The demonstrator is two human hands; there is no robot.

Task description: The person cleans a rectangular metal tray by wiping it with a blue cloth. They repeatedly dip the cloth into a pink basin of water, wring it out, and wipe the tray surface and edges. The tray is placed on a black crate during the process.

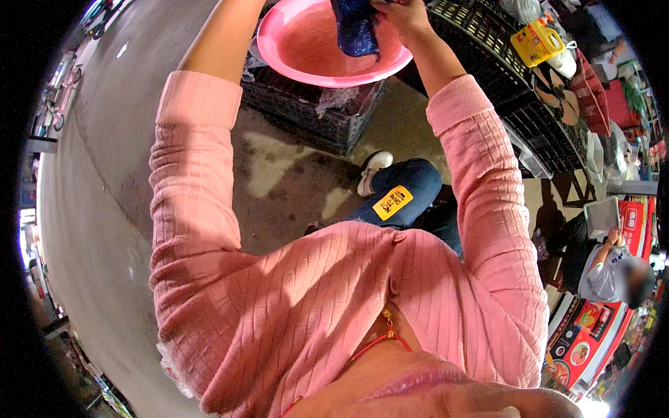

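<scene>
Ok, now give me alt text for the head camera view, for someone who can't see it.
A person's right hand holds a dark blue cloth over a pink basin of liquid, above a dark crate. The left hand is out of frame; a yellow jug sits by black crates at right.

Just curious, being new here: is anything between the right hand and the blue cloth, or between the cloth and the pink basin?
Nothing visible. The right hand touches the blue cloth directly, and the cloth hangs over the pink basin unobstructed.
</scene>
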